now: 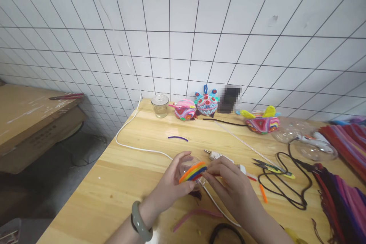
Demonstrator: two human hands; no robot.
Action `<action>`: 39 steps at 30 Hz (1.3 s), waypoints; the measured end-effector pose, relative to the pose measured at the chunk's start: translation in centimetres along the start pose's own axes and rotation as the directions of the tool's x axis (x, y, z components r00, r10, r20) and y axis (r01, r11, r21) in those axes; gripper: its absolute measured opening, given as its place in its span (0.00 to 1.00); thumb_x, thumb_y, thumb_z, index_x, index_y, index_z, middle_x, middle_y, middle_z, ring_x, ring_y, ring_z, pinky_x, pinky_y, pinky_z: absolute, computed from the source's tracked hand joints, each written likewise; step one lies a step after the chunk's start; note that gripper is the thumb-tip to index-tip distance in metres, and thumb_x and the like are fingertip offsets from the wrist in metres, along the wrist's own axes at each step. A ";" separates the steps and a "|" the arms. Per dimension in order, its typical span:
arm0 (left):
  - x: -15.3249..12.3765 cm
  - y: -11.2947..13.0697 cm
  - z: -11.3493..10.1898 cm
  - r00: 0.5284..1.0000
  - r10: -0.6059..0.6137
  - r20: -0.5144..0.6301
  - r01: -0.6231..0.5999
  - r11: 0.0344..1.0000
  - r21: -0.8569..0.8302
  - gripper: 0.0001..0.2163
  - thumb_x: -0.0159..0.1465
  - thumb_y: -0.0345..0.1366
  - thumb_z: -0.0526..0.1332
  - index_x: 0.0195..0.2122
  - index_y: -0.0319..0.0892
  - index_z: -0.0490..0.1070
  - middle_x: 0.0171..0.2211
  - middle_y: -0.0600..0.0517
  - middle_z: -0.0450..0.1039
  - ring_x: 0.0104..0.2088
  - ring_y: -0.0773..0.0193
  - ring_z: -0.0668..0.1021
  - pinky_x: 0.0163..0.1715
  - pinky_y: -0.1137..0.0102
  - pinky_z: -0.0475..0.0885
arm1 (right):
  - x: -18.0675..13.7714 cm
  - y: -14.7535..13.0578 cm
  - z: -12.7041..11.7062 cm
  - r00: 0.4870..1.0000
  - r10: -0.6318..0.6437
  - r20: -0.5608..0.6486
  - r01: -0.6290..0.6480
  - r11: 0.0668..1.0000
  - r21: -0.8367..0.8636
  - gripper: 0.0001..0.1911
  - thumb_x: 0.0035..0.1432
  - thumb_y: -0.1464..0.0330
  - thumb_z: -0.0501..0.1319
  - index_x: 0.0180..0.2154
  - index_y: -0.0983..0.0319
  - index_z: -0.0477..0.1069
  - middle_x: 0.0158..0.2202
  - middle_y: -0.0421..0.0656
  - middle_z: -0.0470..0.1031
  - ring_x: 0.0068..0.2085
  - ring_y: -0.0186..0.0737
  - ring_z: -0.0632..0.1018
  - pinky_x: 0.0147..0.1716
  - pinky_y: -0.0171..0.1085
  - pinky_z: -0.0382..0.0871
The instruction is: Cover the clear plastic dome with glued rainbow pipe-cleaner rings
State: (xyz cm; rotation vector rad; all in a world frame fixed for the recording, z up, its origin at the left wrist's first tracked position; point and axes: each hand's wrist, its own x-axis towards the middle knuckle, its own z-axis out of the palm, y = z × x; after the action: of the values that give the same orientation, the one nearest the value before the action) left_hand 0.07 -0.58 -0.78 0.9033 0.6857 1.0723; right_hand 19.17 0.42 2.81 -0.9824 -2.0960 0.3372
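My left hand [171, 185] is wrapped round a clear plastic half-sphere [191, 163] with bands of orange, yellow, blue and red pipe cleaner [193, 171] wound on it. My right hand [228, 185] is closed in a pinch, its fingertips pressing against the coloured bands from the right. A grey-green bangle [139, 223] sits on my left wrist. A pink pipe cleaner [194, 215] lies on the wooden table [120, 183] just below my hands. A glue gun [217, 156] lies just behind my right hand.
Three finished colourful pipe-cleaner figures [206, 103] stand along the tiled wall, beside a small glass jar [160, 105]. Small snips [271, 167], black cable [288, 187], clear half-spheres [314, 148] and piles of pipe cleaners [345, 194] lie to the right. A white cord [134, 146] crosses the table. Cardboard boxes [31, 122] stand at the left.
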 end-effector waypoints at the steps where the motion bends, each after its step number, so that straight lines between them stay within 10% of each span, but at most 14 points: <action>1: 0.0 0.0 0.0 1.000 -0.001 0.000 0.001 1.000 0.002 0.31 0.52 0.41 0.73 0.56 0.50 0.65 0.54 0.45 0.67 0.54 0.49 0.72 0.53 0.56 0.65 | 0.0 0.0 0.0 1.000 0.003 0.004 -0.003 1.000 0.000 0.09 0.66 0.71 0.57 0.31 0.58 0.70 0.29 0.43 0.74 0.31 0.39 0.77 0.28 0.35 0.72; 39: -0.2 0.3 0.2 0.998 0.063 0.021 -0.062 0.998 -0.018 0.29 0.54 0.40 0.72 0.55 0.52 0.64 0.51 0.47 0.69 0.50 0.53 0.74 0.50 0.58 0.68 | -0.2 -0.6 -0.3 0.994 0.054 0.092 -0.062 0.994 0.094 0.06 0.66 0.74 0.56 0.37 0.57 0.67 0.29 0.38 0.71 0.30 0.36 0.72 0.29 0.34 0.65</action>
State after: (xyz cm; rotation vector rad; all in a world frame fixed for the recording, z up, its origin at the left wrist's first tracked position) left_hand 0.06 -0.77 -0.40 0.9249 0.6327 1.1212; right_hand 19.15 -0.18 3.21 -0.9882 -2.1132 0.5164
